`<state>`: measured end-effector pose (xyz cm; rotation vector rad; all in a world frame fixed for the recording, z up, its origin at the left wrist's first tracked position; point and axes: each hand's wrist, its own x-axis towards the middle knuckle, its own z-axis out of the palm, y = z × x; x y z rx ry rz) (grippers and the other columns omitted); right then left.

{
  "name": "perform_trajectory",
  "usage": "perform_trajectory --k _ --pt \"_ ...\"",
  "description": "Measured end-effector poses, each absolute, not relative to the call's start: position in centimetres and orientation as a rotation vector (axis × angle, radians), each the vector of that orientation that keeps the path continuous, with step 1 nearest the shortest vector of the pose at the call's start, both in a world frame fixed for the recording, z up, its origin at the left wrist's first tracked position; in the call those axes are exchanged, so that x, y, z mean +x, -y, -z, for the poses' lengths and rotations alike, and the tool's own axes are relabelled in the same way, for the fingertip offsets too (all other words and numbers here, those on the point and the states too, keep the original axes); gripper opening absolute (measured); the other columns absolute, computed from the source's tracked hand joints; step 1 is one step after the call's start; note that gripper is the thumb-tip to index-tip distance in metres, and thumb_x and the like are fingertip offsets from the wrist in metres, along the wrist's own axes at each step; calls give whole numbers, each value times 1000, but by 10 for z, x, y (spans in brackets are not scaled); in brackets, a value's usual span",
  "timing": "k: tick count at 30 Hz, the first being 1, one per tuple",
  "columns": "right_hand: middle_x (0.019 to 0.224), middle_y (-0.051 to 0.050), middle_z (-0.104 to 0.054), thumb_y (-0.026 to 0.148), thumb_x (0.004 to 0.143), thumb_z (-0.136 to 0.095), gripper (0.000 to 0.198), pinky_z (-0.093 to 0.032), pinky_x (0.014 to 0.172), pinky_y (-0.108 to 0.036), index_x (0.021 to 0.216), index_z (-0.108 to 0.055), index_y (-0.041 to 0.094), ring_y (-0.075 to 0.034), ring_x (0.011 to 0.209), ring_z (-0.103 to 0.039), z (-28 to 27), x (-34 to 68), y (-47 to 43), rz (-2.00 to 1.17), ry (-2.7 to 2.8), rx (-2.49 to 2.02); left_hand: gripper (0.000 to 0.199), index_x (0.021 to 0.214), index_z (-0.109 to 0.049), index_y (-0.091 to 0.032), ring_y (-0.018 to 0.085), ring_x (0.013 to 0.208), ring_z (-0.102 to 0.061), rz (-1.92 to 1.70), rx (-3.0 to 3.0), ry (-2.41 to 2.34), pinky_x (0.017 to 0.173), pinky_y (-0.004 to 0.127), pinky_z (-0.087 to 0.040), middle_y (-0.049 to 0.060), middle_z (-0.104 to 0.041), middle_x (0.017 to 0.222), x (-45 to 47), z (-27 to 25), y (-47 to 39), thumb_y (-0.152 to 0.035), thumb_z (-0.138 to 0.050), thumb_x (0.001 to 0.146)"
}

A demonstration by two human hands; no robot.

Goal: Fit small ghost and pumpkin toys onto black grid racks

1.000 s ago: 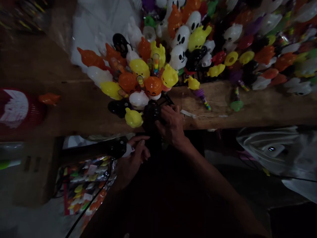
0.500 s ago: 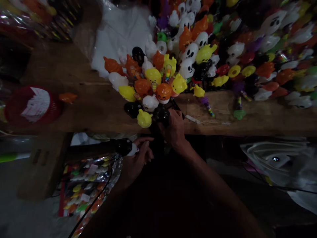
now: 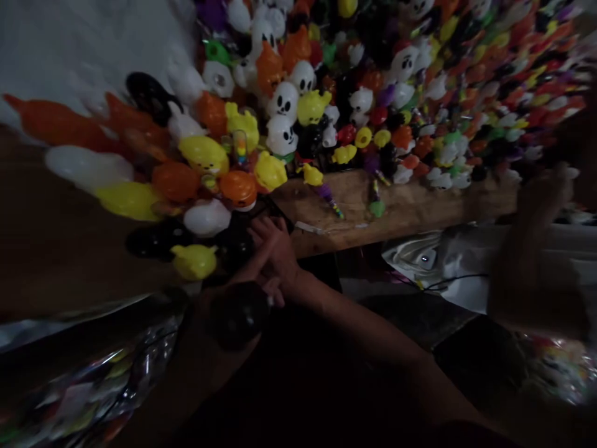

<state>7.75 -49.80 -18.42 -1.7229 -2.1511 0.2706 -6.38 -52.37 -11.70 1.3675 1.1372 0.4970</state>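
Observation:
A bunch of plastic toy heads (image 3: 219,168) in orange, yellow, white and black stands on a wooden shelf (image 3: 401,208). My right hand (image 3: 273,246) reaches to the dark base of this bunch, fingers curled against a black piece (image 3: 233,246); blur hides the grip. Just below it, my left hand (image 3: 209,317) is closed around a round black toy (image 3: 239,313), held under the shelf edge. A yellow toy (image 3: 193,261) and a white one (image 3: 205,218) sit just left of my right hand.
A large heap of ghost, pumpkin and other coloured toys (image 3: 420,99) covers the shelf's back and right. Another person's blurred arm (image 3: 536,249) rises at the right. White plastic wrapping (image 3: 448,261) lies under the shelf, packaged toys (image 3: 93,398) at the lower left.
The view has swung right and closer, with heavy blur. My left hand has lifted the black toy up toward my right hand. Another person's arm has come into view at the right.

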Motion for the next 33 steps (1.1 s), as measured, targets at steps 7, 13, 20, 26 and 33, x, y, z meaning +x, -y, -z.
perform_trajectory --k 7,13,20,26,33 --pt "111 -8 -70 34 102 -56 21 -43 91 -42 112 -69 20 -25 102 -56 168 82 493 -446 2177 -1665 45 121 -70 -24 17 60 -59 -497 1544 -1228 62 31 -52 1 -69 69 -56 97 523 -57 -53 96" --pt "118 -11 -69 24 103 -49 27 -47 96 -38 122 -67 18 -22 109 -60 162 104 512 -381 1965 -1453 67 149 -50 -18 15 58 -59 -522 1528 -1194 53 25 -47 0 -69 71 -52 99 527 -61 -52 96" --pt "119 -19 -65 28 101 -49 37 -50 93 -46 130 -64 13 -30 106 -61 147 180 525 -36 1490 -2236 71 158 -38 -17 12 59 -58 -401 1504 -1143 57 23 -48 -2 -67 71 -54 110 544 -55 -49 99" --pt "105 -13 -66 20 96 -52 23 -50 90 -44 103 -73 15 -27 97 -63 142 195 520 -190 1449 -2350 73 159 -32 -20 12 57 -56 -472 1477 -1340 54 22 -47 -4 -67 72 -70 120 541 -54 -52 98" --pt "87 -7 -70 25 89 -60 16 -51 67 -33 104 -66 19 -21 74 -62 136 172 544 -357 1322 -1939 68 156 -36 -20 12 57 -57 -453 1444 -1355 53 22 -47 -3 -68 72 -71 126 528 -50 -53 97"
